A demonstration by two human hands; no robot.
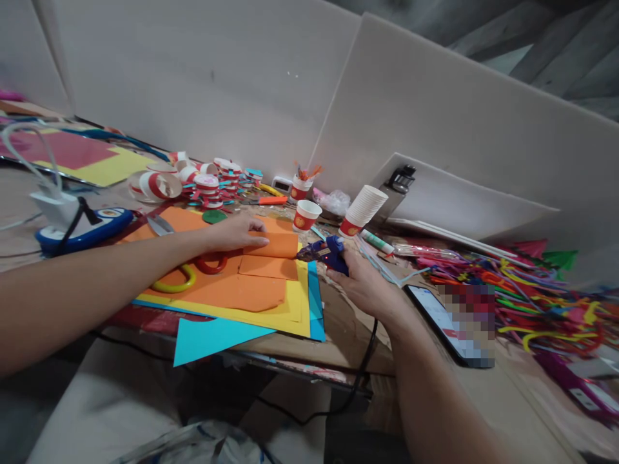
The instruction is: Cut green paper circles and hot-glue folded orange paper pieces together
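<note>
My right hand [360,277] grips a dark blue glue gun [331,252]; its nozzle points left at the right end of an orange paper strip [278,245]. The strip looks folded or curled up from the stack. My left hand [239,231] holds its left end, thumb along the paper and fingers bent. Under it lies more orange paper [232,293] on yellow [297,316] and blue sheets [316,296]. Scissors with a yellow and a red handle loop [178,283] lie partly beneath my left forearm. A red-and-white paper cup [306,216] stands just beyond the strip.
Behind are a tilted stack of paper cups [362,209], a dark bottle [394,193] and several cup crafts [207,190]. A phone [447,325] and colourful pipe cleaners [536,303] lie at right. A blue power strip [91,225] sits left. The gun's black cord [365,357] hangs over the edge.
</note>
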